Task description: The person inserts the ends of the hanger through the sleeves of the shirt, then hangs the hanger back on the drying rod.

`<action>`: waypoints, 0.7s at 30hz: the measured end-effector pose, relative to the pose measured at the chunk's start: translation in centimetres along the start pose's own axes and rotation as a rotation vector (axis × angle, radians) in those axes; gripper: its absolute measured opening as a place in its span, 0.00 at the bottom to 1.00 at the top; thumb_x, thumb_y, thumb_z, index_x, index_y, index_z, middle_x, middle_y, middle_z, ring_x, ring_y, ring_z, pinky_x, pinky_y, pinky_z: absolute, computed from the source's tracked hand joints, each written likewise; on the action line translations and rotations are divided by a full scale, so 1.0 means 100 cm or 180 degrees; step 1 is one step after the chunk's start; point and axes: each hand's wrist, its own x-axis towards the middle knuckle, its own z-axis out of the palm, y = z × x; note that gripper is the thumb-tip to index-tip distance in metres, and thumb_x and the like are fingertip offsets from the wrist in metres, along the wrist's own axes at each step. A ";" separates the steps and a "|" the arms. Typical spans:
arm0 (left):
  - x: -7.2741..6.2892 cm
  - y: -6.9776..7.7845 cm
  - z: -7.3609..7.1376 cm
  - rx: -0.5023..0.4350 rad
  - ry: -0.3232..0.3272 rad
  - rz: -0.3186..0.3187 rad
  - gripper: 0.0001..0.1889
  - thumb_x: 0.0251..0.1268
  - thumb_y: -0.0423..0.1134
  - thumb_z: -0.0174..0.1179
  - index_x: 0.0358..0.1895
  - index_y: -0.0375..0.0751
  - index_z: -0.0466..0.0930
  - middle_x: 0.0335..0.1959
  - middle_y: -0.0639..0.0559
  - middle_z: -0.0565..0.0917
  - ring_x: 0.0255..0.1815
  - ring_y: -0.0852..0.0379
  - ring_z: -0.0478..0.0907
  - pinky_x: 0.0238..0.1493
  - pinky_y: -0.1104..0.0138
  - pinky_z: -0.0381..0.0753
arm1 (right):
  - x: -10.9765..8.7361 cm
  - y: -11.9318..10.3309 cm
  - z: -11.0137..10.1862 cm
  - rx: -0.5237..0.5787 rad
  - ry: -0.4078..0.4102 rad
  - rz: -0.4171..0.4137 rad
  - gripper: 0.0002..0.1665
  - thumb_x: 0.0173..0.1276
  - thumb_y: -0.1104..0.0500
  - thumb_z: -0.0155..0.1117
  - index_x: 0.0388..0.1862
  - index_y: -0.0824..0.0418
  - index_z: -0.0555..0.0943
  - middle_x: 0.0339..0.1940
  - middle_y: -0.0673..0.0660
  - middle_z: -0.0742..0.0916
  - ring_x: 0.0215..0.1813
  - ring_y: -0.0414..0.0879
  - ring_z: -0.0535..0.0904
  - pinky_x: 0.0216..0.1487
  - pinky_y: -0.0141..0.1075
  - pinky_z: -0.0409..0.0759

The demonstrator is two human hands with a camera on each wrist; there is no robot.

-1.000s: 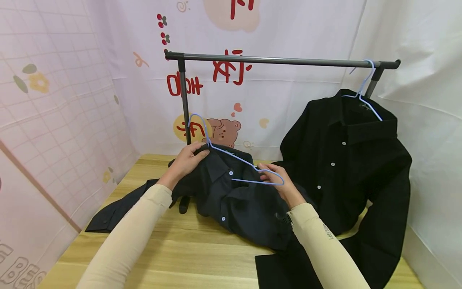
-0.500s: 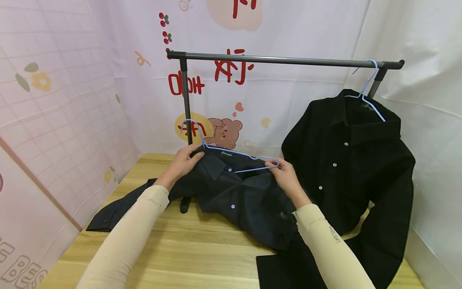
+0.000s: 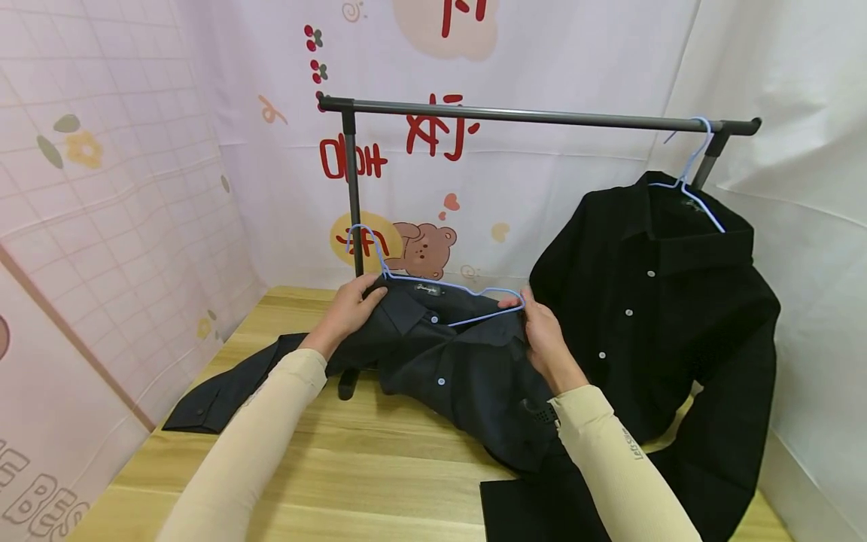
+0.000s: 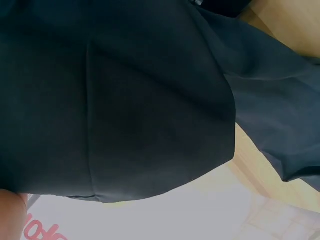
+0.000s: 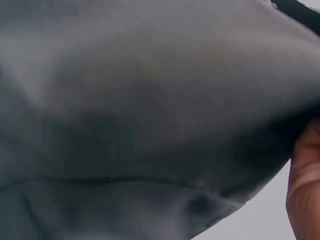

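A dark button-up shirt (image 3: 467, 376) is held up slantwise over the table in the head view, its collar spread. My left hand (image 3: 348, 309) grips it at the collar and shoulder, thumb in front. A pale blue wire hanger (image 3: 433, 281) lies along the neck opening. Its left arm is hidden inside the shirt, its hook stands up beside my left hand, and its right end loops out near my right fingers. My right hand (image 3: 545, 335) holds the shirt's other shoulder edge. Dark cloth (image 4: 155, 120) fills most of the left wrist view; in the right wrist view, my thumb (image 5: 306, 175) is at the cloth edge.
A metal clothes rack (image 3: 515, 115) stands behind. On its right end hangs a second black shirt (image 3: 609, 301) on a blue hanger (image 3: 694, 162). A sleeve (image 3: 230, 395) trails left across the wooden table (image 3: 352, 474). Printed curtains (image 3: 576, 60) enclose the back and sides.
The hanger's right end has tilted up toward the right shoulder of the held shirt. My right hand has shifted from the hanger to the shirt's shoulder edge, raising and spreading the collar.
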 end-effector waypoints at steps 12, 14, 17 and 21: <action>0.003 0.001 -0.004 0.0024 -0.0102 -0.0182 0.20 0.77 0.43 0.54 0.65 0.39 0.74 0.61 0.39 0.76 0.62 0.42 0.72 0.64 0.48 0.69 | -0.003 -0.003 -0.022 -0.0137 -0.0610 0.0376 0.17 0.79 0.52 0.54 0.39 0.56 0.88 0.35 0.51 0.87 0.35 0.42 0.84 0.41 0.34 0.83; 0.003 0.002 -0.006 0.0045 -0.0171 -0.0226 0.22 0.76 0.44 0.55 0.67 0.38 0.72 0.62 0.39 0.76 0.63 0.42 0.71 0.65 0.48 0.68 | -0.003 -0.003 -0.024 -0.0367 -0.0492 0.0437 0.12 0.77 0.56 0.58 0.41 0.58 0.88 0.37 0.51 0.86 0.35 0.42 0.83 0.40 0.34 0.83; 0.002 0.004 -0.008 0.0064 -0.0210 -0.0211 0.22 0.76 0.43 0.56 0.67 0.37 0.73 0.63 0.39 0.76 0.63 0.42 0.72 0.66 0.48 0.67 | 0.000 -0.002 -0.024 -0.1085 -0.0296 0.0355 0.10 0.73 0.59 0.64 0.46 0.62 0.87 0.42 0.52 0.85 0.39 0.43 0.81 0.41 0.33 0.82; 0.002 0.007 -0.006 0.0206 -0.0144 0.0151 0.12 0.74 0.41 0.58 0.52 0.38 0.80 0.51 0.41 0.81 0.51 0.44 0.76 0.55 0.52 0.74 | 0.004 -0.001 -0.017 -0.2543 0.0172 -0.0143 0.11 0.70 0.58 0.67 0.46 0.63 0.88 0.45 0.56 0.87 0.44 0.49 0.80 0.44 0.37 0.79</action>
